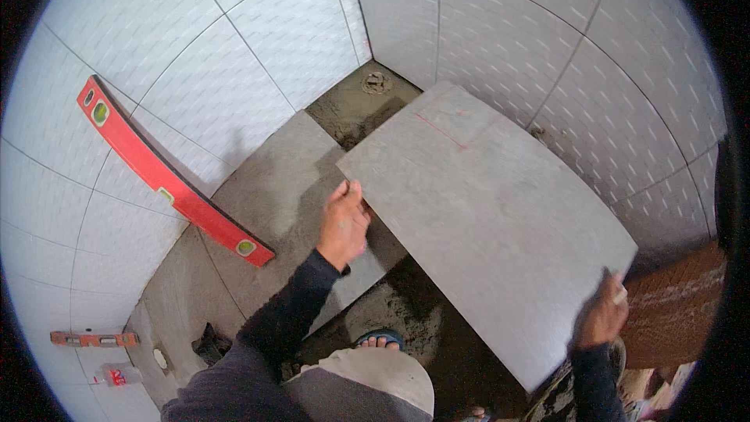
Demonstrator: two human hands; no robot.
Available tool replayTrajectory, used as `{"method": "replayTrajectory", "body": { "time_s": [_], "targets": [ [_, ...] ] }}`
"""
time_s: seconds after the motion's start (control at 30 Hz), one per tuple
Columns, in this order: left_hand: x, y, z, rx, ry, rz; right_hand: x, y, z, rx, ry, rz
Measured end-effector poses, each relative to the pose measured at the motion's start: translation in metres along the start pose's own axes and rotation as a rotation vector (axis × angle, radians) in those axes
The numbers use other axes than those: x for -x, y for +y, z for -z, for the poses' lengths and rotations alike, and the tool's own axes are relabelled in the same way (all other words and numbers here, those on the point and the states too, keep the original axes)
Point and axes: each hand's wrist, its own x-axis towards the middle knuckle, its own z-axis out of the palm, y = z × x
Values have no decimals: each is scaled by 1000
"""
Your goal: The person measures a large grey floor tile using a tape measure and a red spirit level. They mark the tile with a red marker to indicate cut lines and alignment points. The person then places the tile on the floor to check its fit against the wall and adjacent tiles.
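A large grey floor tile (500, 219) with red line marks near its far end is held up between my two hands. My left hand (345, 225) is closed on its left edge, near the far left corner. At the near right edge, my right hand (605, 312) grips the same tile. Under its far end lies wet grey mortar (344, 105), with a round drain (377, 84) in the corner. Next to the mortar, a similar grey tile (273, 172) lies on the floor, partly hidden by my left arm.
A long red spirit level (180, 180) leans against the left wall. Lower left are a smaller orange level (94, 339), a clear bottle (121, 376) and a crumpled black item (211, 344). White patterned wall tiles (516, 39) rise behind; a brown panel (676, 312) stands at right. My sandaled foot (380, 341) shows below.
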Motion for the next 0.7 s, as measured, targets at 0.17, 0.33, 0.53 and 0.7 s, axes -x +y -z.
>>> {"method": "replayTrajectory", "body": {
  "time_s": [0.17, 0.33, 0.53, 0.7],
  "targets": [
    [-83, 24, 74, -68, 228, -37, -27, 33, -167, -158, 95, 207],
    [-145, 52, 136, -333, 297, -96, -25, 53, -262, -107, 112, 188],
    [-193, 73, 152, -664, 384, -105, -42, 70, -318, -83, 168, 226],
    [-227, 74, 172, -490, 466, -182, -53, 77, -349, -10, 197, 185]
  ]
}}
